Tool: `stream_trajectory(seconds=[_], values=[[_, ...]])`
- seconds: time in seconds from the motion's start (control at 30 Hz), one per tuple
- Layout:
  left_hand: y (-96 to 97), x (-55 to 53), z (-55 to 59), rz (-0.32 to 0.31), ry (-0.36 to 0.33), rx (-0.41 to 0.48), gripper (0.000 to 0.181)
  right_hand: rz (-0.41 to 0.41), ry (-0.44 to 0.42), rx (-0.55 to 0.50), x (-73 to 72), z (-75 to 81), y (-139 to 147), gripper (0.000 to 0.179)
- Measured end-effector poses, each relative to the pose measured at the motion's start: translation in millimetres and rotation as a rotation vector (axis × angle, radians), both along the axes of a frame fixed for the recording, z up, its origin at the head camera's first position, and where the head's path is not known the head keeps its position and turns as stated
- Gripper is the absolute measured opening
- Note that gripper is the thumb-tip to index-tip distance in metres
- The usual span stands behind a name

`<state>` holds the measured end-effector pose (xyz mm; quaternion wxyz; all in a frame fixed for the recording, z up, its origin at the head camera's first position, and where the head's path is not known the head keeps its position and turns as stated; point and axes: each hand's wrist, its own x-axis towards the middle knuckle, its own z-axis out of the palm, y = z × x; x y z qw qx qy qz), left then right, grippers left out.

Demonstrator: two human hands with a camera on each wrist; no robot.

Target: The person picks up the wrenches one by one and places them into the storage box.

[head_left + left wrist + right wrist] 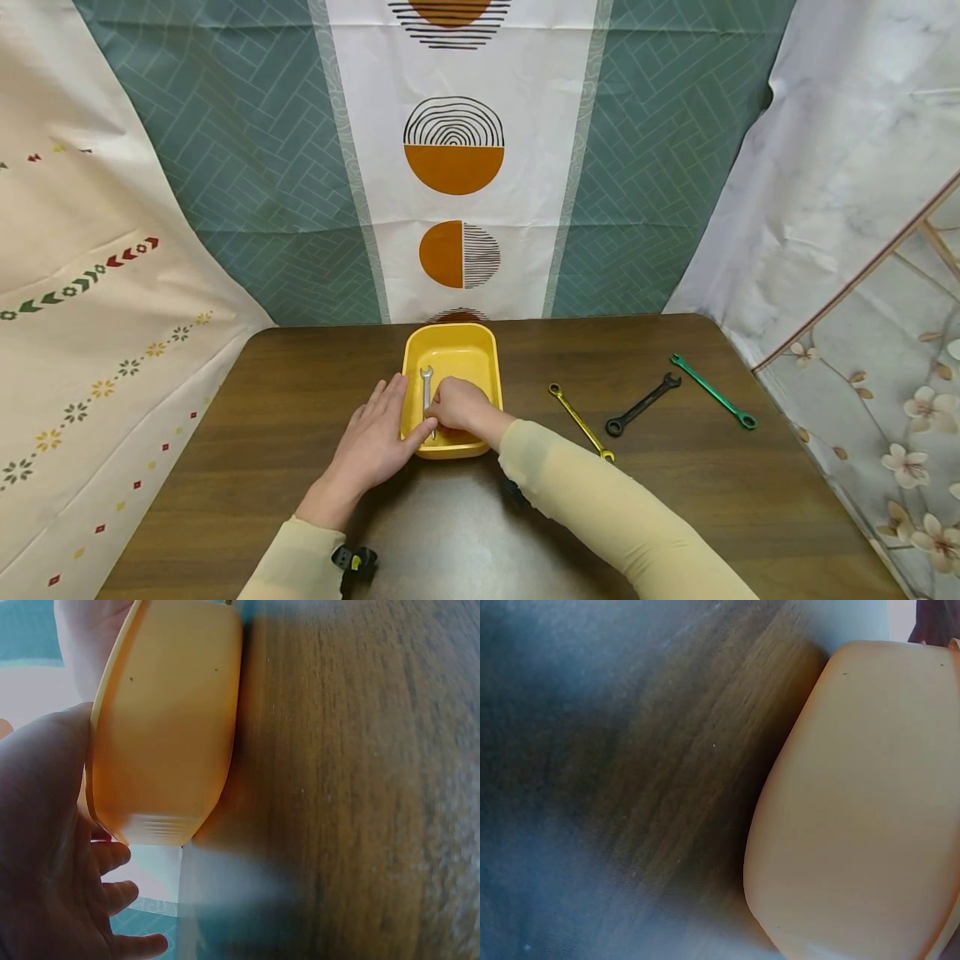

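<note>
A yellow tray (450, 452) stands on the table, and in it a silver combination wrench (427, 385) lies lengthwise near the left wall. Reaching into the tray, my right hand (462, 405) has its fingers curled and pinches the wrench near the middle of its handle. Part of the handle is hidden by those fingers. My left hand (377, 433) rests against the tray's left side with straight fingers, its thumb over the near left corner. In the left wrist view, the left hand's fingers (112, 857) spread past the tray's outer wall (169, 720).
To the right of the tray lie a yellow wrench (581, 422), a black wrench (642, 406) and a green wrench (714, 392), all slanted on the brown wooden table (300, 367). The right sleeve (600, 500) passes close to the yellow wrench. Patterned cloths hang around the table.
</note>
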<state>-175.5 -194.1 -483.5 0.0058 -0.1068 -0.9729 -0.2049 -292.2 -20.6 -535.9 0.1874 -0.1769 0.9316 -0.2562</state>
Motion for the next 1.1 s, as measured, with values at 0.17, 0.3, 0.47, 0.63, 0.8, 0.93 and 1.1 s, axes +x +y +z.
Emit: stream_trajectory(seconds=[0.17,0.3,0.47,0.63,0.8,0.93,1.1], values=[[-0.1,0.1,-0.8,-0.001,-0.001,0.004,0.105,0.004,0.015,-0.01,-1.0,-3.0,0.6,0.05],[-0.4,0.0,-1.1,0.0,0.002,0.004,0.104,0.0,0.017,-0.015,-0.8,-3.0,0.6,0.051],[-0.9,-0.5,-1.6,0.0,0.007,0.003,0.103,0.009,0.023,-0.017,-2.5,-5.4,1.1,0.051],[-1.4,-0.8,-2.2,0.0,0.006,-0.003,0.102,0.025,0.016,-0.033,-0.6,-1.0,2.4,0.052],[-1.3,-0.9,-2.8,-0.001,0.003,-0.01,0.102,0.035,0.048,-0.053,15.0,19.6,4.8,0.05],[-0.8,-0.1,-2.2,-0.003,0.0,-0.009,0.103,0.027,0.049,-0.072,27.8,38.4,8.3,0.046],[-0.5,0.1,-0.8,-0.003,-0.003,-0.013,0.102,0.037,0.103,-0.053,15.8,19.3,10.7,0.043]])
